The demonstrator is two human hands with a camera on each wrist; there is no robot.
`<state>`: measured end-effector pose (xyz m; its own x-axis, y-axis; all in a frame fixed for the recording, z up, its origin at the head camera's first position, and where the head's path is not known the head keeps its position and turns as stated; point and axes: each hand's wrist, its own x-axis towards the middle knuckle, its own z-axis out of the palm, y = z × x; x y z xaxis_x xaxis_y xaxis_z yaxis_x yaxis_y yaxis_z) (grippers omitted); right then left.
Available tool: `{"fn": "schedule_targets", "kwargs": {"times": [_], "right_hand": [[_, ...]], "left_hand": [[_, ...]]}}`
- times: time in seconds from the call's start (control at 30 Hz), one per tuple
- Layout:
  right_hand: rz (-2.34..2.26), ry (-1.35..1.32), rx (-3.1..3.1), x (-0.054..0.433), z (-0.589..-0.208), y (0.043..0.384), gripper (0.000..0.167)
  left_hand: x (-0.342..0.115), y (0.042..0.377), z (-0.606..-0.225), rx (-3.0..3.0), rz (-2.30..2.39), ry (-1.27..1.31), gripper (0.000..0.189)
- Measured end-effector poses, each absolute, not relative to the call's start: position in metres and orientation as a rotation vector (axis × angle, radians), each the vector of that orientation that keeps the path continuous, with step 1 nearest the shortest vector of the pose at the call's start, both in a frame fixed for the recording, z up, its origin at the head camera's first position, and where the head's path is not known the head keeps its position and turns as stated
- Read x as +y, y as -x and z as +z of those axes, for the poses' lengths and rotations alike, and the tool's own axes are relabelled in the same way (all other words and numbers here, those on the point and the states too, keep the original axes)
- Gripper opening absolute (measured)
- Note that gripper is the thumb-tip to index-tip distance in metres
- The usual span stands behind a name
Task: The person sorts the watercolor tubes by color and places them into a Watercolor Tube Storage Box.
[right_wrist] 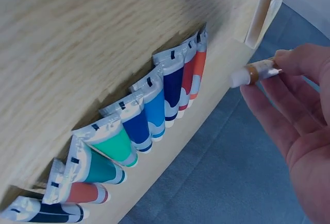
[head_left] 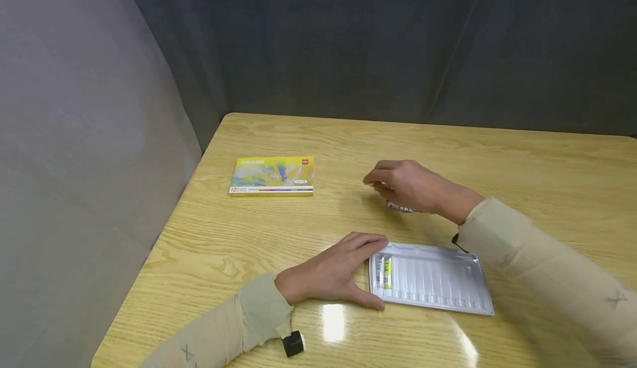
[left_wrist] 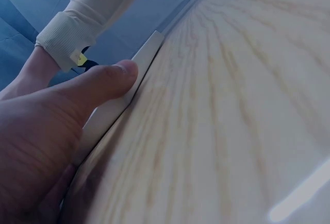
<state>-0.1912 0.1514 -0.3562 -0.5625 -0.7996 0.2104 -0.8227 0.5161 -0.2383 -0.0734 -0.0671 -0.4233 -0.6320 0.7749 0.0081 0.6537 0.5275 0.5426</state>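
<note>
My left hand (head_left: 333, 271) holds the left end of a white plastic tray (head_left: 433, 250) between thumb and fingers. Two paint tubes lie in the tray's leftmost slots: a white tube (head_left: 380, 271) and a yellow-green tube (head_left: 388, 274). Further back, over the table, my right hand (head_left: 410, 185) pinches a small paint tube (right_wrist: 252, 74) with a white cap and an ochre band. Below it in the right wrist view runs a row of several paint tubes, among them a green tube (right_wrist: 114, 147), a dark blue tube (right_wrist: 172, 85) and an orange tube (right_wrist: 198, 69). The right hand and forearm hide most of this row from the head view.
A yellow paint box (head_left: 272, 175) lies flat at the back left of the wooden table (head_left: 239, 246). Dark curtain (head_left: 348, 42) hangs behind the table, and a grey one (head_left: 89, 136) along its left side.
</note>
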Motion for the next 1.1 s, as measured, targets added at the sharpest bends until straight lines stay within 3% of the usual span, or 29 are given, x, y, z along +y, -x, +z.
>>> {"fn": "schedule_targets", "kwargs": {"times": [1.1], "right_hand": [[1.009, -0.894, -2.77, 0.186, -0.361, 0.124, 0.025]], "left_hand": [[-0.067, 0.073, -0.425, 2.541, 0.758, -1.198, 0.112]]}}
